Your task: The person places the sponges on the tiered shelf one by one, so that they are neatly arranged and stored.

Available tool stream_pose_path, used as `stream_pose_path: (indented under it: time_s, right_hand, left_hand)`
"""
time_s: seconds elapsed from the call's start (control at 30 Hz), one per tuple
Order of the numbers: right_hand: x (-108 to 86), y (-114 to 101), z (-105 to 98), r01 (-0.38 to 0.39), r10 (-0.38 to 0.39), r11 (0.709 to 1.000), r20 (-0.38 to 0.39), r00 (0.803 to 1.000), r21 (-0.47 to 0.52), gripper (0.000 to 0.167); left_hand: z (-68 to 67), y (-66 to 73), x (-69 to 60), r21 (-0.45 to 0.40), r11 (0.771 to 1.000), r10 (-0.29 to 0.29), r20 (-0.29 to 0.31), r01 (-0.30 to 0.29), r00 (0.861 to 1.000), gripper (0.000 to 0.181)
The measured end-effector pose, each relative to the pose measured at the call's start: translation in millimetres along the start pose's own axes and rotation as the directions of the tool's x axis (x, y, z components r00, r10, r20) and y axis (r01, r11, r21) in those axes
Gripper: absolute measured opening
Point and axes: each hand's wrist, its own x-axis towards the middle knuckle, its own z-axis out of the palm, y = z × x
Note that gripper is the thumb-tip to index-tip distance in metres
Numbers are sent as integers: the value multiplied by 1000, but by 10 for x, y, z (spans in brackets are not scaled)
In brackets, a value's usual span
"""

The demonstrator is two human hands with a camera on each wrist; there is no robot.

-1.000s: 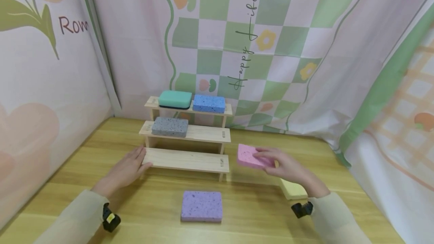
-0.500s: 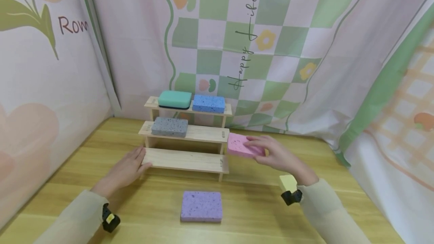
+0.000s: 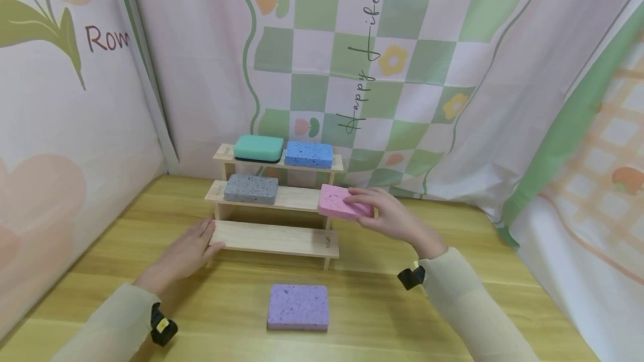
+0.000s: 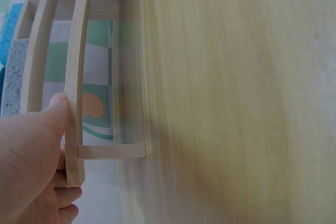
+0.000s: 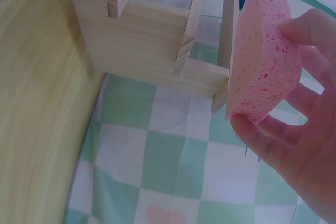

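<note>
My right hand point(image 3: 389, 219) pinches a pink sponge point(image 3: 332, 200) between thumb and fingers at the right end of the middle tier of a wooden three-tier shelf point(image 3: 274, 237). In the right wrist view the pink sponge point(image 5: 268, 51) is tilted beside the shelf boards; whether it touches them I cannot tell. My left hand point(image 3: 181, 253) holds the left end of the lowest tier, thumb at the front edge and fingers curled past the end in the left wrist view. A grey speckled sponge point(image 3: 250, 189) lies on the middle tier's left part.
On the top tier sit a teal sponge point(image 3: 259, 148) and a blue sponge point(image 3: 308, 154). A purple sponge point(image 3: 298, 307) lies on the wood-grain table point(image 3: 226, 317) in front of the shelf. Printed curtains point(image 3: 322, 60) hang behind and at both sides.
My right hand has carried the pink sponge left and away from me, from beside the shelf to the middle tier's right end. My left hand stays put. The right forearm now nearly covers a yellow sponge.
</note>
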Motion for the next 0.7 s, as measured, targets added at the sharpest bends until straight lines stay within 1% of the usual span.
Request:
stream_pose_path:
  time_s: [0.2,0.37,0.47,0.7]
  right_hand:
    - [136,-21,53,-7,7,1000,5,1000,8,39]
    - [243,-21,133,2,-2,1000,16,1000,-13,38]
    - [297,-24,188,9,-8,1000,26,1000,-22,37]
    - [420,-50,308,22,-22,1000,13,1000,-19,36]
  left_hand:
    - [19,-15,1,-20,1000,7,-24,-7,1000,64]
    - [43,-33,2,-7,999,33,-50,-34,998,64]
    - [37,-25,0,-6,999,38,-59,-39,998,63]
    - [17,-15,3,13,1000,25,-33,-24,999,61]
